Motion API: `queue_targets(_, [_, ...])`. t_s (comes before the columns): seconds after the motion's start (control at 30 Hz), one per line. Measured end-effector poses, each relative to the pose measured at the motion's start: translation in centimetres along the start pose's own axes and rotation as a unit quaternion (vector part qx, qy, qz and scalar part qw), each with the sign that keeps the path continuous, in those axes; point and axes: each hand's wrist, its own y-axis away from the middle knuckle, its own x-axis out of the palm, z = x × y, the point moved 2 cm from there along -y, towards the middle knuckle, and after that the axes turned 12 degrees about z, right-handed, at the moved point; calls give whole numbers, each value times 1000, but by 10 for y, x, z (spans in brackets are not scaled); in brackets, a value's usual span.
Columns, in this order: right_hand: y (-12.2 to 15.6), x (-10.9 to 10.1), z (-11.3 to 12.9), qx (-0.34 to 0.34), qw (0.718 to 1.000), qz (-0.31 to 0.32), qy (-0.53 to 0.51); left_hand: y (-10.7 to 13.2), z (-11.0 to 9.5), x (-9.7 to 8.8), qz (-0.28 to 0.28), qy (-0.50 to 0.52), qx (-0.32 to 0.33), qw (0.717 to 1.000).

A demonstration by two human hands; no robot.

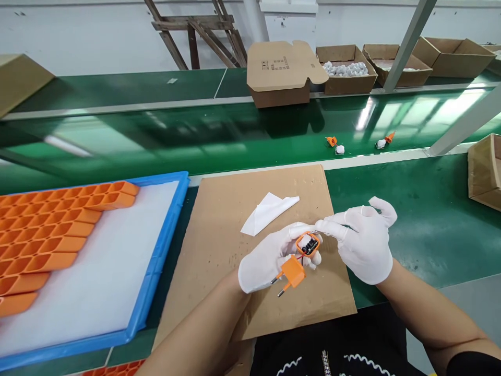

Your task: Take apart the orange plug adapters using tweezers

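Gloved in white, my left hand (270,258) is closed around a small orange charger housing (307,244). Its open end faces up and shows a dark circuit board and a white piece inside. An orange plug cap (293,271) with two metal pins hangs beside the fingers, joined to the housing by thin wires. My right hand (362,240), also gloved, has its fingertips pinched together at the housing's upper rim. A thin sliver shows at those fingertips, too small to name. Behind my left hand, a folded white paper (268,213) lies on the cardboard sheet (219,245).
At left, a blue tray (156,261) holds rows of orange housings (58,230). Two small orange-and-white assemblies (332,141) (385,140) lie on the green surface beyond. Cardboard boxes (282,94) line the back shelf, and another box (485,172) stands at right beside a metal post (465,122).
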Motion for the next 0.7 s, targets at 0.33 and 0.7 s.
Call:
queue_targets(0.33, [-1,-4,3,-25,998,-10,57,5,1,-1,56,-152,103,981])
queue_targets(0.7, [-3,-4,5,-16,998,-17,52,6,-1,2,65,-201,116,970])
